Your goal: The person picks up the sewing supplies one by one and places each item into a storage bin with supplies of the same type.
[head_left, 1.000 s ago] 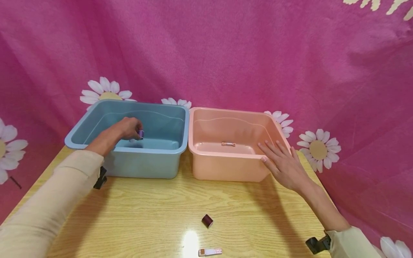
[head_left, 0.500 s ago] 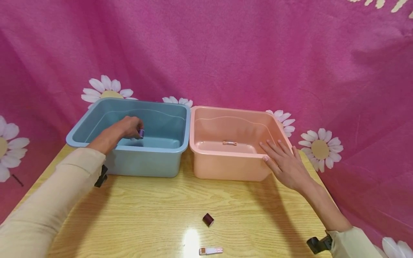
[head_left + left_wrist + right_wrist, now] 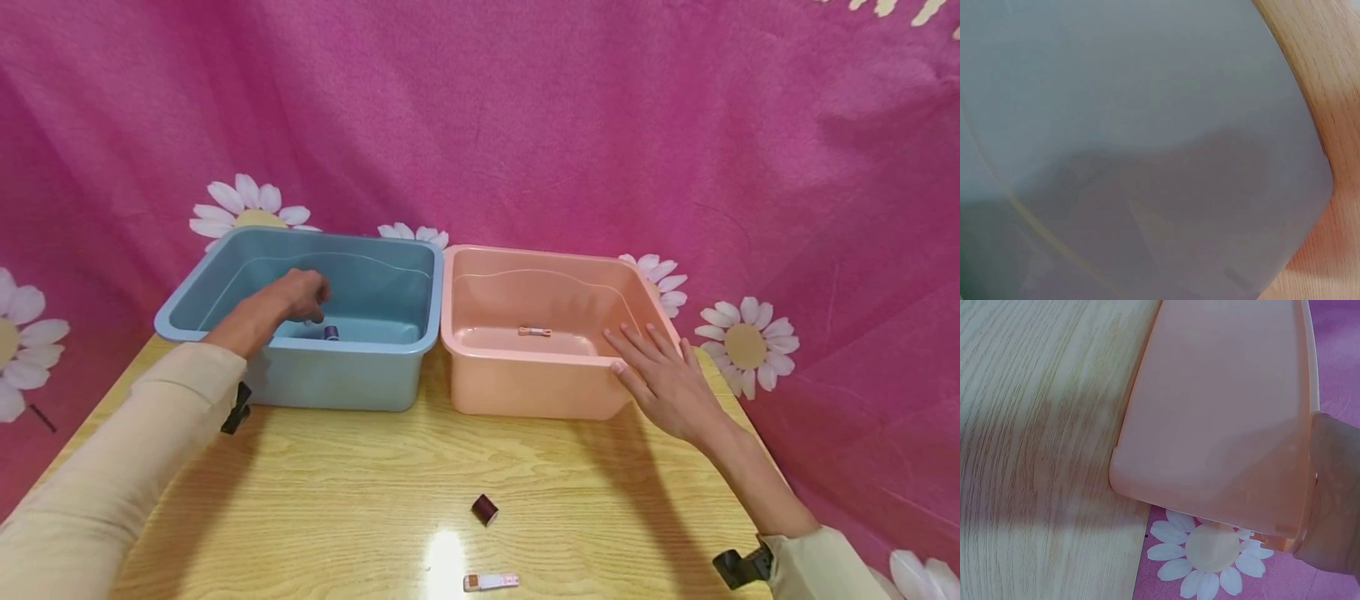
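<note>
My left hand (image 3: 298,295) hovers inside the blue tub (image 3: 360,351), its fingers relaxed and holding nothing. Just below the fingertips is a dark purple thread spool (image 3: 332,333), low in that tub. The left wrist view catches only the tub's outer wall (image 3: 1166,94), without the hand. My right hand (image 3: 667,387) rests with straight, spread fingers over the near right corner of the peach tub (image 3: 525,387). In the right wrist view part of that hand (image 3: 1338,494) lies against the tub's rim. A small banded bundle (image 3: 535,332) lies inside the peach tub.
On the wooden table (image 3: 360,483), in front of the tubs, lie a dark maroon thread spool (image 3: 485,509) and a small white-and-pink strip with a brown end (image 3: 491,582). The tubs stand side by side against a magenta flowered cloth (image 3: 525,125).
The purple spool has left my left hand's fingers and dropped lower into the blue tub. My left hand stays almost in place; the right hand keeps its spot on the peach tub.
</note>
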A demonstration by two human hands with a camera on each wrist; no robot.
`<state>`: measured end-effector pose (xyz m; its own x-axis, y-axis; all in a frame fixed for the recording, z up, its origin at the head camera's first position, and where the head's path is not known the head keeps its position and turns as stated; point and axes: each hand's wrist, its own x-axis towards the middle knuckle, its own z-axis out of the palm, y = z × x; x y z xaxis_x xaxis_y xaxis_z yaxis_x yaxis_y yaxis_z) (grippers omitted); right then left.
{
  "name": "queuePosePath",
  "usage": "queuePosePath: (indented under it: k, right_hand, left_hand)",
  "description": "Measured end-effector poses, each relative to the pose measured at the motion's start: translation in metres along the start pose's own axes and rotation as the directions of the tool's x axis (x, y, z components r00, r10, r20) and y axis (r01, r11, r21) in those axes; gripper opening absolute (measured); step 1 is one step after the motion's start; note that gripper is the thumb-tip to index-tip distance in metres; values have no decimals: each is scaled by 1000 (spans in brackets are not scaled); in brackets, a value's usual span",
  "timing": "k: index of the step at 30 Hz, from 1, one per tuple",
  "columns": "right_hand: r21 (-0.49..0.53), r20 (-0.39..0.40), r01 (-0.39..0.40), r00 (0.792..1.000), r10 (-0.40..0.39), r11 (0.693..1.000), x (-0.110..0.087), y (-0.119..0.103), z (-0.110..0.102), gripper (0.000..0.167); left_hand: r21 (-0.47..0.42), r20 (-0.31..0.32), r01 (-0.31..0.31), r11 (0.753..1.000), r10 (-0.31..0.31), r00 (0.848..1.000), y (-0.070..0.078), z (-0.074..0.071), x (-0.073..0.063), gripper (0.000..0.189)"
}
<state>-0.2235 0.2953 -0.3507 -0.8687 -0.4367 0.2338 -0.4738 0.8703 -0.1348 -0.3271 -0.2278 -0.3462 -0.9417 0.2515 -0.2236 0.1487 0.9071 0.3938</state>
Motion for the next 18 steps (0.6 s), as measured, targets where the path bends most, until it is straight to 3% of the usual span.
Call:
queuePosePath:
  k: [18]
  right_hand:
    - [-1,-5,1,1000,-1,1000,0,1,0,52]
  left_hand:
    - [-10,30,29,1000,-29,999,3,2,2,43]
